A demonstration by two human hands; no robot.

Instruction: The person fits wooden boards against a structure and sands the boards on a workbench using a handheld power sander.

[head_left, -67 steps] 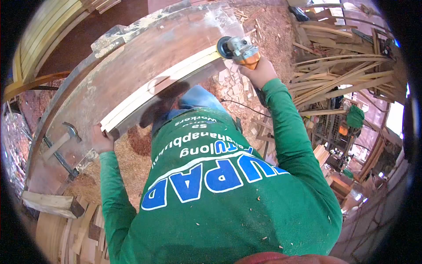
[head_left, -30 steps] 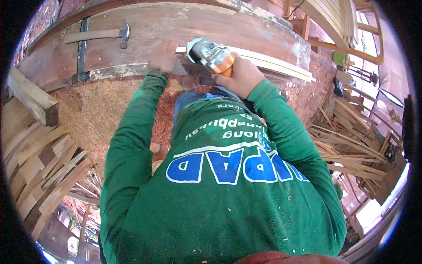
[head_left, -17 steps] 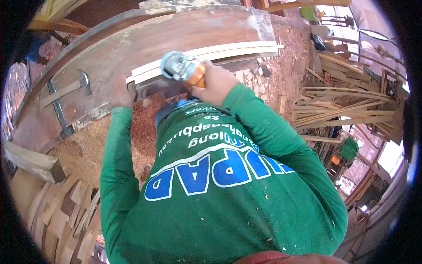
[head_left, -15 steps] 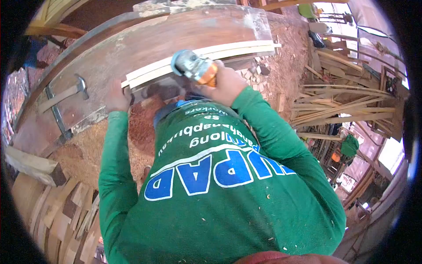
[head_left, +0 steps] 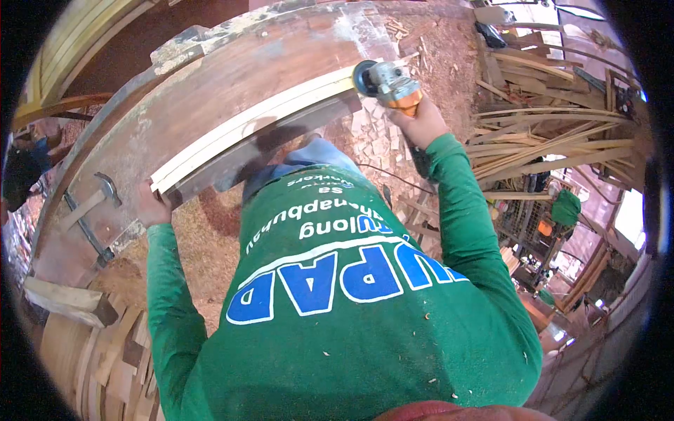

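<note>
My right hand [head_left: 425,123] is wrapped round an angle grinder [head_left: 395,85] with a blue-grey head and an orange body. Its round disc [head_left: 364,78] is at the right end of a pale wooden strip [head_left: 260,118]; whether it touches is hard to tell. The strip, seemingly made of two lengths side by side, lies along the near edge of a brown workbench [head_left: 232,81]. At the strip's left end, my left hand [head_left: 152,203] is closed on it, with part of the fingers hidden.
A claw hammer [head_left: 105,188] and a dark metal bar clamp [head_left: 88,228] lie on the bench at left. Wood offcuts [head_left: 375,133] and sawdust cover the floor. Curved wood strips [head_left: 554,137] are piled at right; boards [head_left: 91,358] stand lower left. A cord [head_left: 397,177] trails below the grinder.
My right hand has carried the grinder rightward along the strip, from its middle to its right end. My left hand remains at the left end, while the view has shifted and the strip appears more slanted.
</note>
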